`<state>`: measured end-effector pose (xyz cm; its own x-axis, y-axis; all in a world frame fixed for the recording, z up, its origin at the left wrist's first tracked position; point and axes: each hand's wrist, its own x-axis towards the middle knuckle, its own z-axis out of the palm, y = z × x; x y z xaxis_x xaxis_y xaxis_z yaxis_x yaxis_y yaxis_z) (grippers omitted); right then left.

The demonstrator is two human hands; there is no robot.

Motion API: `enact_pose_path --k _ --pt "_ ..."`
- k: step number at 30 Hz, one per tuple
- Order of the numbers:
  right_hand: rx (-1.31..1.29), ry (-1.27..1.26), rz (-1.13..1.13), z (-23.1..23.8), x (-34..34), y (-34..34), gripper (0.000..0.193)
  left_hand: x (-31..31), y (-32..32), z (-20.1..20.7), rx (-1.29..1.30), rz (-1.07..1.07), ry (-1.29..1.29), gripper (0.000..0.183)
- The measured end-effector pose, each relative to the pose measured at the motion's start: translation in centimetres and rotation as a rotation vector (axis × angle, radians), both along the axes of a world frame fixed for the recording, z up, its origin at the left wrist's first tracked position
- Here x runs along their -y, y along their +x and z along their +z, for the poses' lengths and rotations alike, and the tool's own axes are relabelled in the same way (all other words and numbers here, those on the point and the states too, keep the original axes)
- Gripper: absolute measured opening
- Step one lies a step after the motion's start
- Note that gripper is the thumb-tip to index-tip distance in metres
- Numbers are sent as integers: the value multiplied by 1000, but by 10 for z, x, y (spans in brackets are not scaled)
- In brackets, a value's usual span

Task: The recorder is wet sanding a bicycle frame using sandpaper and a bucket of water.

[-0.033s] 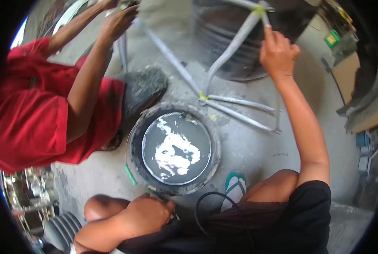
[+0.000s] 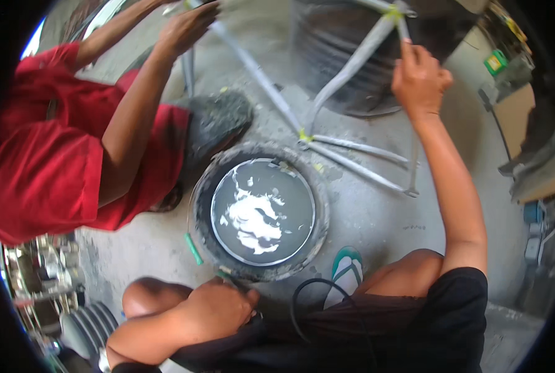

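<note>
A bare silver-grey bicycle frame [image 2: 258, 78] with yellow-green joints slants over the floor. My right hand [image 2: 421, 84], arm stretched out, is closed around one of its tubes at the far right. Down by my lap, my left hand [image 2: 224, 308] has its fingers curled; whatever they hold, if anything, is hidden. Just beyond that hand stands a round black bucket [image 2: 323, 233] with a thick, crusted rim. Grey water [image 2: 293, 221] in it carries bright white reflections. Across to the left, a co-worker's hand [image 2: 187, 28] is at the frame's other end.
A co-worker in red [image 2: 47, 168] sits at the left. A large dark drum [image 2: 327, 68] stands behind the frame. A green-gripped bucket handle [image 2: 193, 249] hangs by the bucket's left side. Cardboard [image 2: 513, 115] and a green container [image 2: 495, 62] lie far right. My sandalled foot [image 2: 347, 273] is right of the bucket.
The whole view has shifted slightly, so things sit a little farther right. White reflections on the water have changed shape. Both my hands keep their places and their hold.
</note>
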<state>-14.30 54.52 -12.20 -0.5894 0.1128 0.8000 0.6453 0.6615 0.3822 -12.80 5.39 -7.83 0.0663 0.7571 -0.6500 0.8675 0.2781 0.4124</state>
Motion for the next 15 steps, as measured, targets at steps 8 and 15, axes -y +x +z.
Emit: enact_pose_path --k 8,15 --pt "374 -230 1115 -40 99 -19 14 6 3 -4 1 -79 6 24" --pt "1419 -524 1159 -161 233 -26 11 10 2 -2 6 -29 20 25"
